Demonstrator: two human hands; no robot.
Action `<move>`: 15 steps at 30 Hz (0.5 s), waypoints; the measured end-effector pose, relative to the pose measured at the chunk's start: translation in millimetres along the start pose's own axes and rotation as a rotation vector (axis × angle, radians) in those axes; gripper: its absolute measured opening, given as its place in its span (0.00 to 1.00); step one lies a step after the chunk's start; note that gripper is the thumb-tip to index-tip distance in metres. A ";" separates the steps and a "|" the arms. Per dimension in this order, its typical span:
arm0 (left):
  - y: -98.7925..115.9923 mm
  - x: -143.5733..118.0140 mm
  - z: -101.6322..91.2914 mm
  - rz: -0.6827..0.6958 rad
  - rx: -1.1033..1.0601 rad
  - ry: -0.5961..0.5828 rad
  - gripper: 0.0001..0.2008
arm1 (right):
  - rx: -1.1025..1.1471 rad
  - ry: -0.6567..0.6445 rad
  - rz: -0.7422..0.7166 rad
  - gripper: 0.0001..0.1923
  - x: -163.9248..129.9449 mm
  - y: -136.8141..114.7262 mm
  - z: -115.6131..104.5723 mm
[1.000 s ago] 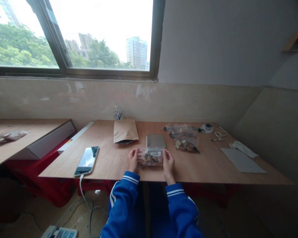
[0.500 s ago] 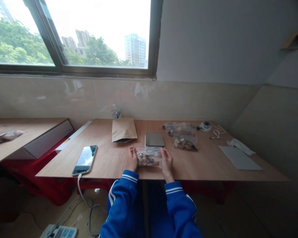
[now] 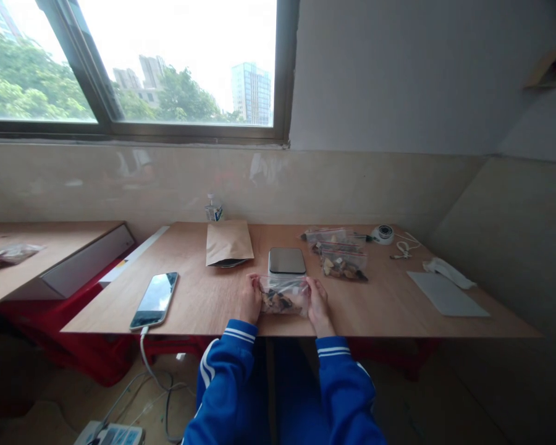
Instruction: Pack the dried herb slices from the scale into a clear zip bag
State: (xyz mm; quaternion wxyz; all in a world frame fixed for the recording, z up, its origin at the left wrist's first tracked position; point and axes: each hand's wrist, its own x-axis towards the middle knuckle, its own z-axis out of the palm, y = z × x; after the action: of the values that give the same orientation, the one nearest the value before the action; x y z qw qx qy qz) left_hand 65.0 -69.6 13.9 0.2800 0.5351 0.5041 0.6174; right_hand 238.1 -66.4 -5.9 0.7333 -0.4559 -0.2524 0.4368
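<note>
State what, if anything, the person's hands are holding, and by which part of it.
Both hands hold one clear plastic zip bag of brown and pale pieces: the left hand grips its left end, the right hand its right end.

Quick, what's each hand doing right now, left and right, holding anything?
Left hand: closed on the left end of the clear zip bag.
Right hand: closed on the right end of the same bag.

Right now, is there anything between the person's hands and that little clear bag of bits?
Nothing visible. The left hand and right hand already hold the clear bag by its two ends, at the near edge of the table.
</note>
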 end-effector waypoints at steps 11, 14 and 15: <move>-8.7 2.9 -1.9 -0.106 -0.045 -0.072 0.14 | -0.157 -0.119 -0.085 0.19 -0.5 5.4 -8.1; -9.1 5.8 -3.2 -0.140 -0.115 -0.046 0.15 | -0.151 -0.099 -0.084 0.19 -1.5 4.1 -7.8; -8.6 6.4 -3.5 -0.156 -0.136 -0.042 0.16 | -0.150 -0.096 -0.081 0.19 -1.8 3.8 -8.0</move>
State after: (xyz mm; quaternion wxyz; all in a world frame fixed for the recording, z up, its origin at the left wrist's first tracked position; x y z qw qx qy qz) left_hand 58.3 -62.2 8.7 0.3736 0.4869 0.4952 0.6149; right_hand 241.8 -70.8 -12.9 0.7011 -0.4776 -0.3374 0.4080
